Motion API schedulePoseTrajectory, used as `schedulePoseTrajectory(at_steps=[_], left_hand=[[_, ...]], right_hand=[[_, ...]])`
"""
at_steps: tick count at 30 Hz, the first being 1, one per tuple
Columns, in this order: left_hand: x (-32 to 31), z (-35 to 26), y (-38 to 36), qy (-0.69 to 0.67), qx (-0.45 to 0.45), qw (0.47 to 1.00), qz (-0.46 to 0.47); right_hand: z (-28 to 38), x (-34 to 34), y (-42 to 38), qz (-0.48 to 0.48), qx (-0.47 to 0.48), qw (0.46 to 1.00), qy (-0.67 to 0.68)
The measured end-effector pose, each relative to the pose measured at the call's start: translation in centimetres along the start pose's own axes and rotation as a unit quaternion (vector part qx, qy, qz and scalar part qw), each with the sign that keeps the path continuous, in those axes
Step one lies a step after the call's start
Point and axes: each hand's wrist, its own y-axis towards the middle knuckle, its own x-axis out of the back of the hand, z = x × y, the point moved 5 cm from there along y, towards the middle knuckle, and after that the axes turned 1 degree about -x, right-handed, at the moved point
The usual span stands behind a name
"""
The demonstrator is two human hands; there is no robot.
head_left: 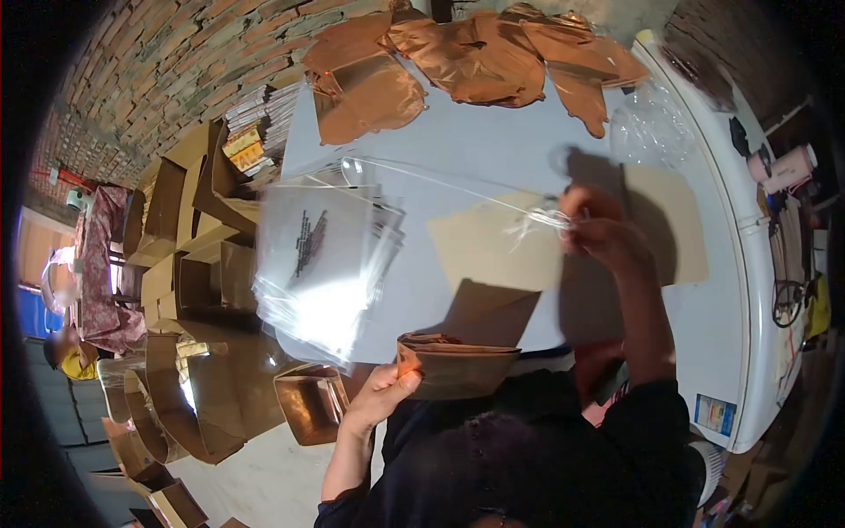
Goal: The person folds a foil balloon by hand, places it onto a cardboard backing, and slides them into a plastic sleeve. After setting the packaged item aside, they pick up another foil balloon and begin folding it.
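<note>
My left hand (381,400) is closed around one end of a folded copper foil balloon (462,368), held close to my body at the table's near edge. The thumb presses on its side. Farther right and above the table, my right hand (603,231) pinches a bunch of thin, clear-white strings (547,217). One long strand runs from it leftward to a pile of clear plastic bags (330,233), which shine with glare. Beneath the strings lies a cream sheet of paper (488,238). Deflated copper foil balloons (475,57) lie along the far edge.
Open cardboard boxes (207,387) crowd the left side, and a small box (310,405) sits near my left hand. Crumpled clear plastic (651,128) rests at the far right of the pale table (405,176). A brick wall (176,79) rises behind.
</note>
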Motion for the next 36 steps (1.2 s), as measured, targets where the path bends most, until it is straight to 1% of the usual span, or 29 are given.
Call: schedulePoseTrajectory(at_steps=[1, 3, 5, 8, 9, 10, 11, 13, 15, 18, 20, 21, 24, 27, 30, 33, 36], left_hand=[[0.1, 0.2, 0.0, 0.001, 0.0, 1.0, 0.007], [0.0, 0.2, -0.1, -0.006, -0.002, 1.0, 0.008], [0.0, 0.2, -0.1, -0.005, -0.001, 1.0, 0.01], [0.0, 0.1, -0.1, 0.003, 0.003, 1.0, 0.007], [-0.1, 0.0, -0.1, 0.002, 0.004, 1.0, 0.005], [-0.3, -0.1, 0.0, 0.002, 0.005, 1.0, 0.003], [-0.5, -0.3, 0.0, 0.002, 0.006, 1.0, -0.001], [-0.8, -0.7, 0.1, 0.0, 0.008, 1.0, -0.007], [-0.7, -0.3, 0.1, -0.004, 0.014, 1.0, -0.011], [-0.5, -0.2, -0.1, -0.003, 0.009, 1.0, -0.02], [-0.3, -0.4, -0.3, -0.005, 0.007, 1.0, -0.022], [0.1, -0.4, -0.4, -0.001, -0.001, 1.0, -0.026], [0.9, -0.2, -0.8, 0.009, -0.011, 0.999, -0.04], [0.9, -0.5, -0.6, 0.016, 0.001, 0.999, -0.042], [0.8, -0.1, -0.4, 0.007, 0.003, 1.0, -0.018], [0.8, 0.5, -0.4, -0.003, -0.001, 1.0, 0.002], [0.4, 0.5, -0.2, 0.001, -0.006, 1.0, 0.002]], right_hand=[[-0.4, 0.5, -0.8, 0.014, 0.025, 0.998, 0.054], [-0.7, 1.0, -1.7, 0.035, 0.064, 0.991, 0.114], [-0.8, 1.2, -2.2, 0.047, 0.089, 0.987, 0.124], [-2.4, 2.1, -1.5, 0.079, 0.095, 0.966, 0.228], [-2.5, 1.8, -0.7, 0.035, 0.048, 0.993, 0.098], [-2.1, 0.9, 0.5, -0.009, 0.002, 0.999, -0.034], [-1.9, 0.2, 1.8, -0.054, -0.044, 0.984, -0.165], [-2.7, -2.0, 4.7, -0.028, 0.02, 0.989, -0.142], [-3.4, -3.8, 8.3, -0.031, 0.059, 0.966, -0.252], [-4.6, -6.5, 14.1, -0.063, 0.149, 0.892, -0.423], [-7.9, -7.0, 16.9, -0.058, 0.221, 0.806, -0.546], [-8.1, -7.8, 17.6, -0.055, 0.255, 0.754, -0.602], [-9.5, -8.1, 19.6, -0.023, 0.131, 0.744, -0.654], [-8.9, -8.4, 19.6, 0.036, 0.039, 0.732, -0.68], [-7.1, -8.1, 18.2, 0.067, 0.015, 0.73, -0.68], [-2.5, -6.9, 13.4, 0.004, -0.029, 0.83, -0.557], [-1.5, -3.5, 8.1, -0.054, 0.016, 0.889, -0.454]])
